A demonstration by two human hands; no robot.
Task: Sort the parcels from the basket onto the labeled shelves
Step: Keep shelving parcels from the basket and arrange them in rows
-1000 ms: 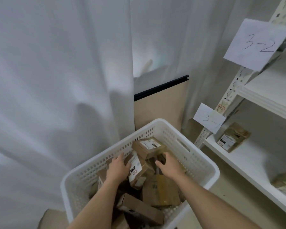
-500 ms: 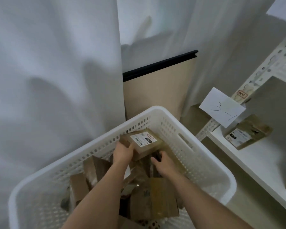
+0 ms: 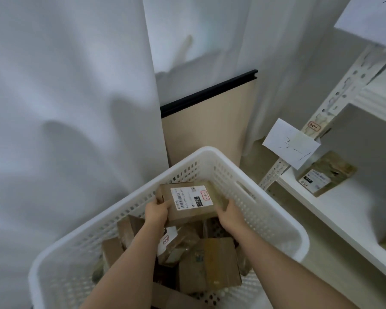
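Parcel [image 3: 191,200] sat at frame centre above the basket [image 3: 276,217], gripped between left hand [image 3: 156,211] and right hand [image 3: 231,214].

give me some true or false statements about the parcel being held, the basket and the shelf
1. Both hands hold one parcel, left hand and right hand at its ends. True.
2. The white basket holds no other parcels. False: several brown parcels lie in it.
3. A paper sign reading 3-1 hangs on the shelf post. True.
4. The shelf beside that sign is bare. False: a labelled parcel lies on it.
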